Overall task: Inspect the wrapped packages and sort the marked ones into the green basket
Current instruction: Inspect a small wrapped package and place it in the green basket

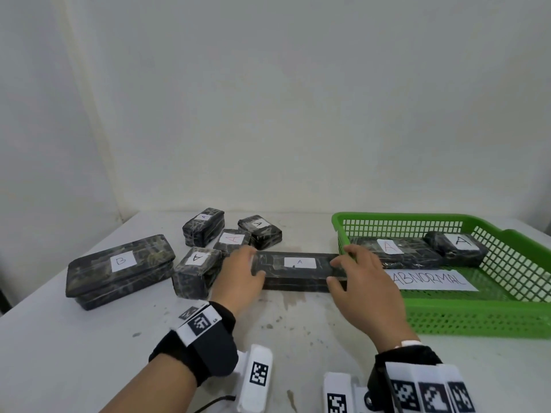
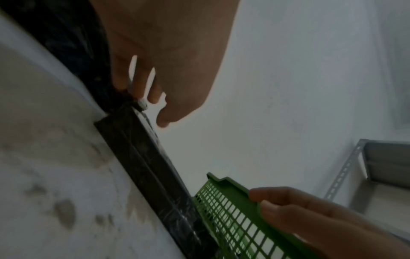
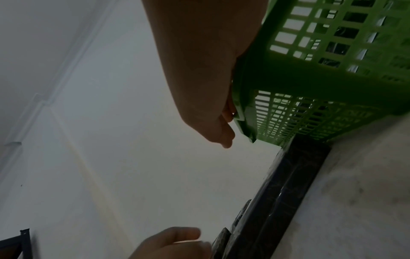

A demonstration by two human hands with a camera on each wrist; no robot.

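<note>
A white table [image 1: 89, 338] carries everything, its top marked with dark stains and smudges [image 1: 293, 299] toward its near middle. Behind the table rises a plain pale wall [image 1: 268, 99], meeting it along the far edge. In the left wrist view a grey metal shelf rack [image 2: 377, 168] with a perforated upright stands against that wall, off to the right of the table.
</note>
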